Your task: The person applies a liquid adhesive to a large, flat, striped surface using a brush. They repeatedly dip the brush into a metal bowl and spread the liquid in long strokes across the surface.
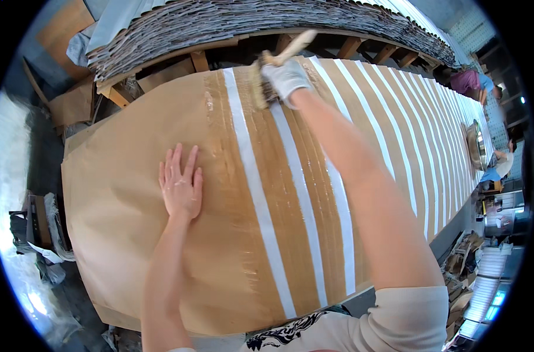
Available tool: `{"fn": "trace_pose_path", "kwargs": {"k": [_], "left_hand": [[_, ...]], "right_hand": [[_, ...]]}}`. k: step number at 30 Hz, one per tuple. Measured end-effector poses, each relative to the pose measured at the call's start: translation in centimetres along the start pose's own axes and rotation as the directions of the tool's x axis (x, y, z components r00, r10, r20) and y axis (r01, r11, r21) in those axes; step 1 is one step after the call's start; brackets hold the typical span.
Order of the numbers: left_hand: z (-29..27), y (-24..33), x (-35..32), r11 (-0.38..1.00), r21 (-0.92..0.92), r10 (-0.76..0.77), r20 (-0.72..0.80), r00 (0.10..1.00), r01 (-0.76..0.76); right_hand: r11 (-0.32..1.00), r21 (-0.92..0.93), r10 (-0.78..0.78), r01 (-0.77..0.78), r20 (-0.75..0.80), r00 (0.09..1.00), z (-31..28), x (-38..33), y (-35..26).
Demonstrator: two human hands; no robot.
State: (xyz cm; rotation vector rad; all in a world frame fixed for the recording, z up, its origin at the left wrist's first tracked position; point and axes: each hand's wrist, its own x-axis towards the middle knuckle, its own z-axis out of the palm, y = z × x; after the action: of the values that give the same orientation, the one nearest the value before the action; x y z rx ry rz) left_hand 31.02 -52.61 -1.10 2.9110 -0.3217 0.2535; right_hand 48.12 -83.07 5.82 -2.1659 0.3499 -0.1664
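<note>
Far end of the top brown sheet: the right hand (285, 79), in a white glove, is closed around the handle of a wide brush (265, 79), bristles down on the sheet's far edge.
Left of the glossy strip: the left hand (180, 185), bare, lies flat with fingers spread, pressing the top brown sheet (126, 211) down on its dry part.
Top brown sheet: it lies uppermost on a row of overlapping paper sheets (408, 135), each showing only a white band and a narrow brown margin to its right.
Glossy strip: a wet-looking band (220, 146) runs along the sheet just left of its white band.
Beyond the sheet's far edge: a stack of folded paper (231, 23) rests on wooden slats.
Far right of the sheet: a shallow metal bowl (475, 144) sits on the row; another person (502, 161) is near it.
Risk, smearing: a brush stroke that wanders right would likely wet the white band.
Risk, shifting: if the flat hand eases off, the brush's drag could slide or wrinkle the sheet.
Risk, sleeve: the reaching forearm hangs over wet paper and could pick up paste.
</note>
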Motion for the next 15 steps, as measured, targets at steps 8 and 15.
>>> {"fn": "trace_pose_path", "kwargs": {"k": [8,15], "left_hand": [[-0.2,1.6,0.9,0.999,0.012,0.032,0.020,0.999,-0.032],[0.2,1.2,0.4,1.000,0.016,0.000,0.016,1.000,0.000]], "right_hand": [[0.785,-0.562,0.029,-0.261,-0.387,0.922,-15.8,7.9,11.3],[0.871,-0.416,-0.310,0.262,-0.049,0.950,-4.5,1.2,-1.4]]}}
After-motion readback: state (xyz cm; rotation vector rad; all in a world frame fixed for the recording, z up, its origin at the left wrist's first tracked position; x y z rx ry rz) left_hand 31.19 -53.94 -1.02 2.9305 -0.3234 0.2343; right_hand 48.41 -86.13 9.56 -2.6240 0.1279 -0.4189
